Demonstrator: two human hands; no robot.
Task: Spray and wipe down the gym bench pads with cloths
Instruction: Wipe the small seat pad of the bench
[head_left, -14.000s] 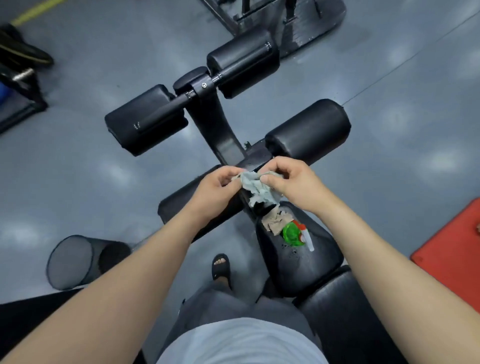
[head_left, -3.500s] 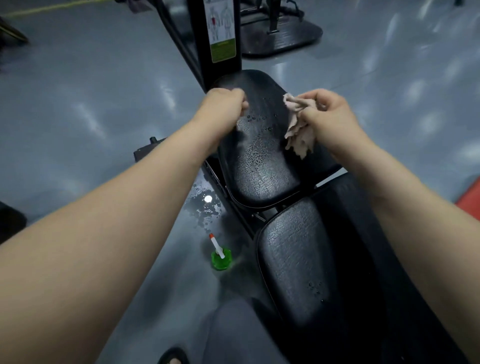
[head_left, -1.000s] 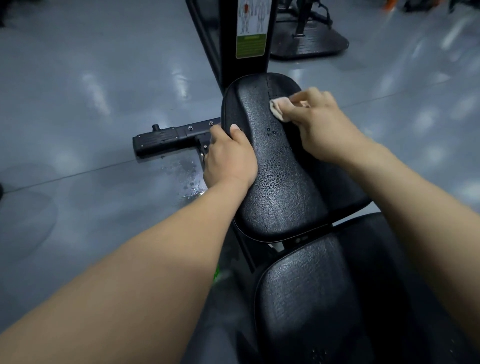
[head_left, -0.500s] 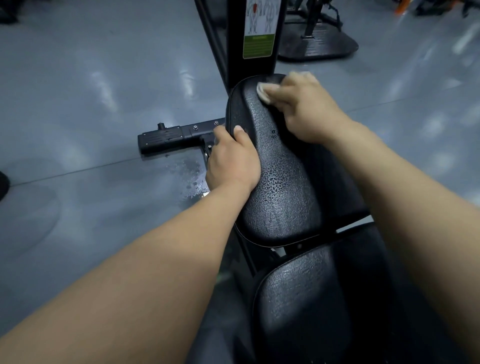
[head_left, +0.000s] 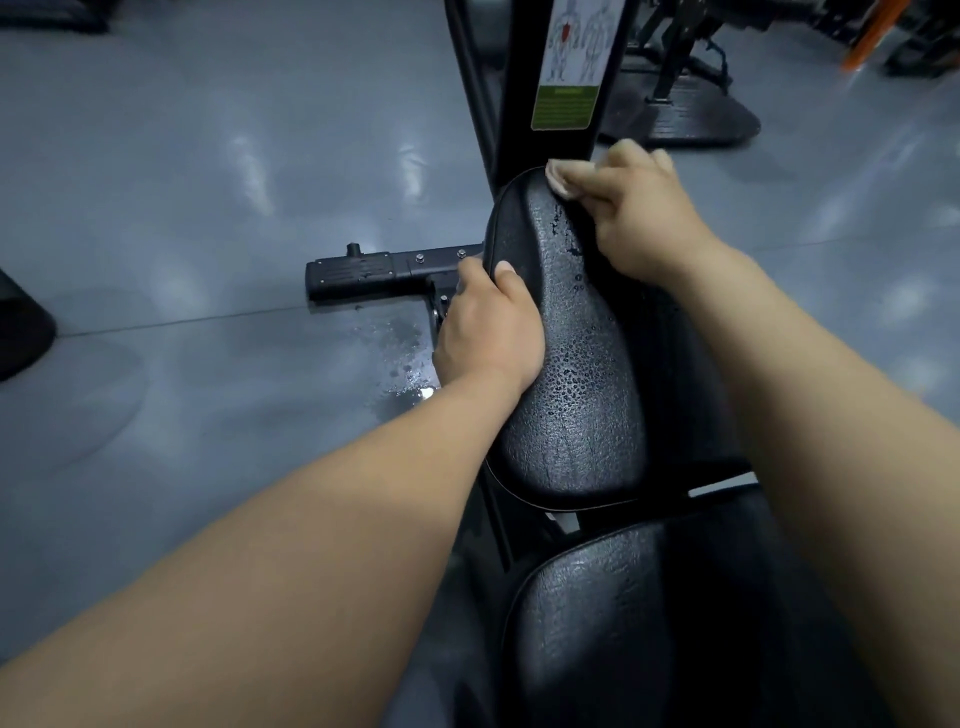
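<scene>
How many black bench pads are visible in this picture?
2. The upper pad, wet with droplets, lies between the hands; the lower pad lies nearer the camera, partly behind the right arm. Other pads may be outside the view.

I see a grey glossy floor (head_left: 182, 171) with soft light reflections and a thin seam running across it. A wet patch (head_left: 402, 358) glistens on it beside a black steel foot bar (head_left: 374, 270) lying flat. A black upright post (head_left: 550, 78) carries a white and green instruction sticker (head_left: 571, 62). Behind it, at the far right, stands another machine's dark base plate (head_left: 691, 111), and something orange (head_left: 867, 36) shows at the top right corner.
</scene>
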